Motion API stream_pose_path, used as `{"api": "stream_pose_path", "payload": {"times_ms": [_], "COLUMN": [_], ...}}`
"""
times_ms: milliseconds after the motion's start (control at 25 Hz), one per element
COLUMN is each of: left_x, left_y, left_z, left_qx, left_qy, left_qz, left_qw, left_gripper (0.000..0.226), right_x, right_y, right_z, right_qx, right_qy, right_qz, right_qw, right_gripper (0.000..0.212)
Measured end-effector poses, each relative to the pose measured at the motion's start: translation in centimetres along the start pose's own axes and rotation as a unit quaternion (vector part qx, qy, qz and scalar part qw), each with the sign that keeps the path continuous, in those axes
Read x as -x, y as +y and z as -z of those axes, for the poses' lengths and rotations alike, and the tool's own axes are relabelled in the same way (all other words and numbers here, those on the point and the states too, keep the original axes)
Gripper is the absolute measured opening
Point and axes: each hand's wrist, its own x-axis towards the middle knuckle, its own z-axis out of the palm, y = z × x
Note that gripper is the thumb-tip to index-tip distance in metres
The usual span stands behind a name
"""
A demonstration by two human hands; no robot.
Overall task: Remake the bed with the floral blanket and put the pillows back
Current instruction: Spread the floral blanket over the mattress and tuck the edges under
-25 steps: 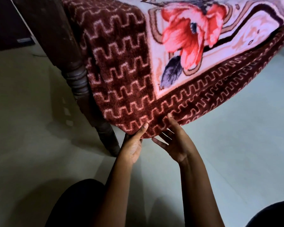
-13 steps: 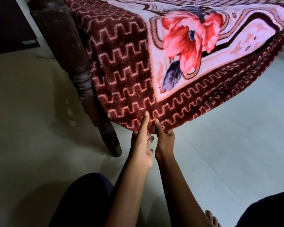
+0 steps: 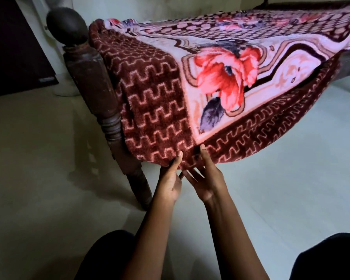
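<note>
Both hands at the hanging corner of the floral blanket (image 3: 220, 85): left hand (image 3: 170, 182) reaching up with fingers close together, tips touching the lower hem and perhaps curled under it — cannot tell whether actually pinching; right hand (image 3: 206, 182) beside it, nearly touching, palm up and fingers loosely spread, fingertips pressed to the same hem. Blanket already spread across the bed top and draped over the near corner, dark zigzag border hanging beside the wooden bedpost (image 3: 89, 73), corner just above both hands and clear of the floor (image 3: 38, 158). Judging by that, spreading largely done, corner being straightened or tucked. Further edge along the right sagging unevenly, so probably some smoothing left. No pillows visible anywhere in view — that part apparently still to do, though far end of the bed out of sight.
</note>
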Motion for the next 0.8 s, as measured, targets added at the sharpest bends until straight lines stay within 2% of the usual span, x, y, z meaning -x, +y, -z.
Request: {"api": "stream_pose_path", "payload": {"times_ms": [40, 160, 200, 280, 360, 400, 480, 640, 800], "left_x": [0.2, 1.3, 2.2, 4.6, 5.9, 5.9, 4.6, 2.1, 1.4], "left_y": [0.2, 1.5, 2.4, 5.0, 7.6, 8.7, 10.4, 10.6, 8.9], "left_z": [0.2, 0.7, 0.7, 0.4, -1.3, -2.5, -4.8, -5.7, -5.8], "left_qx": [0.002, -0.034, -0.09, -0.242, -0.264, -0.221, -0.088, 0.122, 0.235], "left_qy": [0.004, 0.076, 0.076, 0.048, 0.027, 0.012, -0.005, 0.046, 0.064], "left_qz": [0.002, 0.036, 0.052, 0.048, -0.049, -0.098, -0.129, -0.085, -0.084], "left_qw": [1.0, 0.996, 0.992, 0.968, 0.963, 0.97, 0.988, 0.988, 0.966], "left_gripper": [0.072, 0.017, 0.013, 0.023, 0.023, 0.022, 0.03, 0.052, 0.061], "right_x": [-0.4, -2.0, -2.6, -3.7, -4.5, -4.8, -5.0, -4.8, -5.0], "right_y": [0.0, -0.2, -0.2, 0.0, 0.5, 0.8, 1.1, 1.4, 1.3], "right_z": [-0.5, -1.9, -2.1, -2.0, -1.6, -1.5, -1.3, -1.1, -1.2], "right_qx": [0.012, 0.024, 0.027, 0.036, 0.042, 0.04, 0.028, 0.033, 0.036], "right_qy": [0.013, 0.082, 0.098, 0.109, 0.111, 0.112, 0.112, 0.11, 0.11], "right_qz": [-0.002, 0.009, 0.011, 0.018, 0.027, 0.03, 0.036, 0.048, 0.051], "right_qw": [1.0, 0.996, 0.995, 0.993, 0.993, 0.992, 0.993, 0.992, 0.992], "right_gripper": [0.032, 0.013, 0.014, 0.021, 0.032, 0.038, 0.044, 0.045, 0.036]}}
